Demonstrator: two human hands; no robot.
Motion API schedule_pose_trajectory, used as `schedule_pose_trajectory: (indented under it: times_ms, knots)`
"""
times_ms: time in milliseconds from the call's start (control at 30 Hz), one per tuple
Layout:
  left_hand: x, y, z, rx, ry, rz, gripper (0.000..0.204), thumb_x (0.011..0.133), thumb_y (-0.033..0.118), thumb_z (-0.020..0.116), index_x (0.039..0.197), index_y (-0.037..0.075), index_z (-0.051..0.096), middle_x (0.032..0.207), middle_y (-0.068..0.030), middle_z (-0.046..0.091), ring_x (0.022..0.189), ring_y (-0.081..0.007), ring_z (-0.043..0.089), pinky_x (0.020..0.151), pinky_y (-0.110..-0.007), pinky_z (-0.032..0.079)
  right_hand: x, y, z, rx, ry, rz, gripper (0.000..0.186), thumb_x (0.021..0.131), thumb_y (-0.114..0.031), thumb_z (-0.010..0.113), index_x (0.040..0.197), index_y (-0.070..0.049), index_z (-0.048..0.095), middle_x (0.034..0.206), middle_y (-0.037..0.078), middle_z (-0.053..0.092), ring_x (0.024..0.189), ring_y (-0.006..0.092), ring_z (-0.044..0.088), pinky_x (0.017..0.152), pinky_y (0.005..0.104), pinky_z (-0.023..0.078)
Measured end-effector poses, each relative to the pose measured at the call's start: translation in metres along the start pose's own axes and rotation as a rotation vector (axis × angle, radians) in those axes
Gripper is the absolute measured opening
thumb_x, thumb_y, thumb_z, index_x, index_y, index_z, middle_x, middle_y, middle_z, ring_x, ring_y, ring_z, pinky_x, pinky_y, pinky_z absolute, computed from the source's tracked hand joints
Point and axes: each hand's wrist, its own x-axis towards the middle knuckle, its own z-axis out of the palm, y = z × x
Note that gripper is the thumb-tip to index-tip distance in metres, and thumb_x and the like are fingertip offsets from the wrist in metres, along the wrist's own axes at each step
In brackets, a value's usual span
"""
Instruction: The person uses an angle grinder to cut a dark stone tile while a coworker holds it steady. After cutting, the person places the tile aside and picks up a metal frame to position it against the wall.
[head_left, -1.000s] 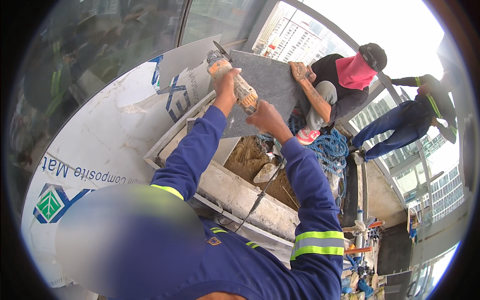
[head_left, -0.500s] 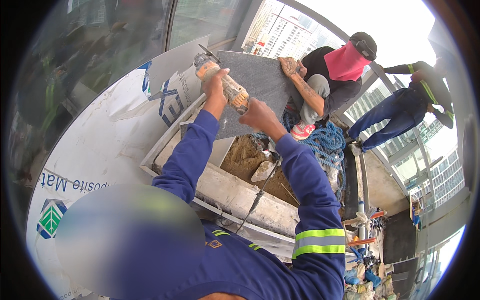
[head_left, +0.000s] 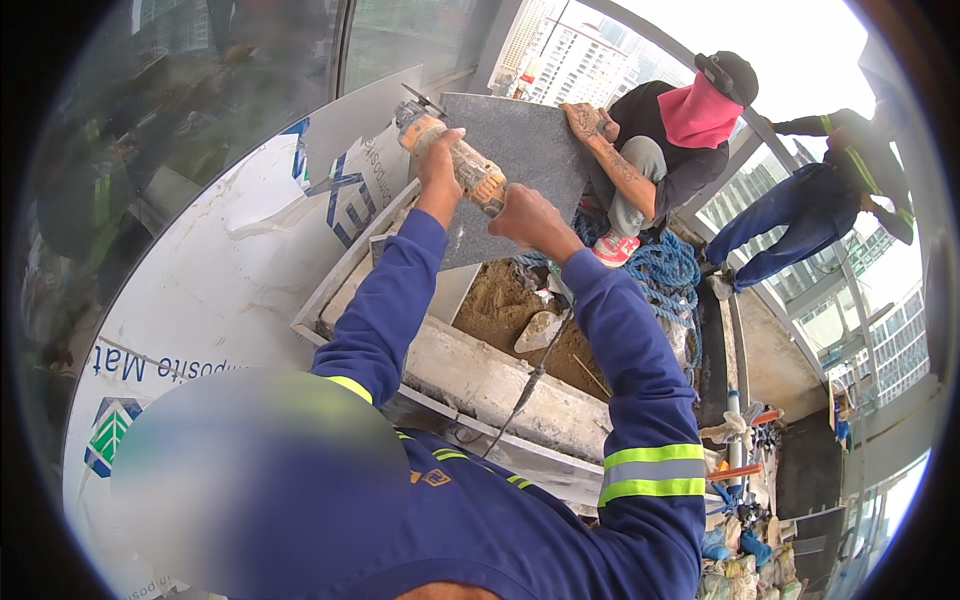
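Observation:
An orange and grey, dust-covered angle grinder point(head_left: 462, 172) is held in both my hands. My left hand point(head_left: 438, 172) is wrapped round its front part, near the head. Farther back, my right hand point(head_left: 532, 220) grips the rear end, where the black cord point(head_left: 535, 375) hangs down. The grinder's thin disc point(head_left: 421, 97) stands at the upper left edge of a dark grey stone slab point(head_left: 530, 140); whether it touches the slab I cannot tell. At the slab's upper right edge, a co-worker's tattooed hand point(head_left: 583, 122) holds it.
Under the slab lies a concrete trough point(head_left: 500, 385) with brown soil point(head_left: 497, 298) and a stone chunk point(head_left: 538, 332). A white printed panel point(head_left: 240, 250) curves along the left. Blue rope point(head_left: 665, 265) is heaped near the crouching co-worker point(head_left: 690, 165). Another person point(head_left: 820, 200) stands at the right.
The view has shifted slightly, so the scene sits a little farther right. Both my hands keep their hold on the angle grinder, still at the slab's upper left edge.

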Motion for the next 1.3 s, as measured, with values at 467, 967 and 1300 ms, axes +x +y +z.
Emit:
schedule_pose_trajectory:
  times_ms: [467,967,1300]
  knots:
    - [0.005,-0.003,-0.024,-0.190,-0.156,-0.010,0.042,0.080,0.023,0.078,0.112,0.007,0.055,0.096,-0.0114,0.058,0.078,-0.0307,0.066,0.072,-0.049,0.059,-0.022,-0.019,0.005,-0.217,0.210,-0.111,0.025,0.080,-0.009,0.066,0.100,0.007,0.062,0.090,0.028,0.072,0.087,0.0417,0.074,0.077,0.0468,0.058]
    - [-0.003,-0.022,-0.010,-0.327,-0.155,-0.117,0.039,0.082,0.025,0.075,0.112,0.011,0.055,0.095,-0.0095,0.057,0.080,-0.0314,0.064,0.073,-0.050,0.058,-0.020,-0.010,-0.014,-0.374,0.209,-0.141,0.025,0.082,-0.007,0.063,0.102,0.007,0.063,0.089,0.025,0.073,0.084,0.0405,0.074,0.075,0.0472,0.059]
    - [-0.009,-0.029,0.000,-0.347,-0.127,-0.125,0.042,0.080,0.023,0.076,0.113,0.009,0.054,0.093,-0.0099,0.057,0.076,-0.0309,0.065,0.070,-0.050,0.059,-0.027,-0.008,-0.023,-0.375,0.215,-0.095,0.022,0.081,-0.006,0.064,0.099,0.006,0.063,0.090,0.026,0.073,0.086,0.0409,0.074,0.076,0.0465,0.059]
